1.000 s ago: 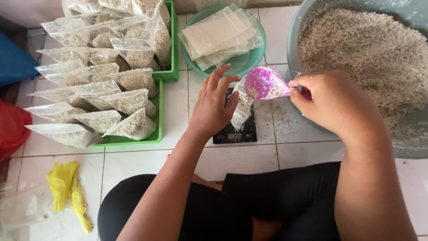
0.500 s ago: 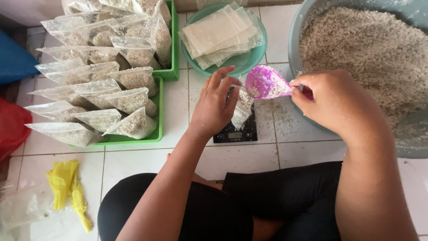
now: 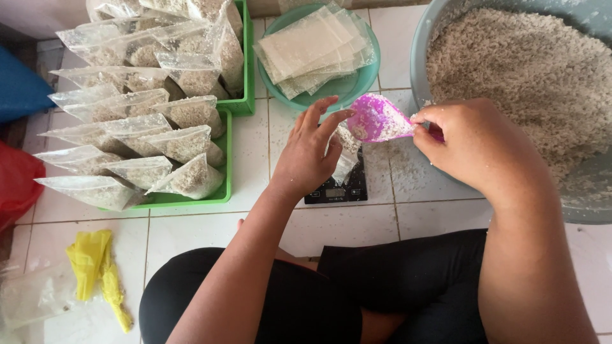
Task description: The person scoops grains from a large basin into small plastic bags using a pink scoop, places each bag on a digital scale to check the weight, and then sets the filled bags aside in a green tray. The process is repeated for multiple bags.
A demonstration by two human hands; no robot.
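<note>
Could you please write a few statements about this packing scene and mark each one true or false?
1. The right hand holds a pink scoop. True.
2. The clear bag under the left hand sits over a black digital scale. True.
3. The filled bags lie in a blue tray. False: the tray is green.
4. The grey basin is empty. False: it holds pale grain.
5. Flat empty bags fill the teal bowl. True.

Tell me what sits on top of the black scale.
A clear bag part-filled with grain stands on the black scale. The left hand covers the bag's left side, so its full fill and the scale's platform stay hidden.
</note>
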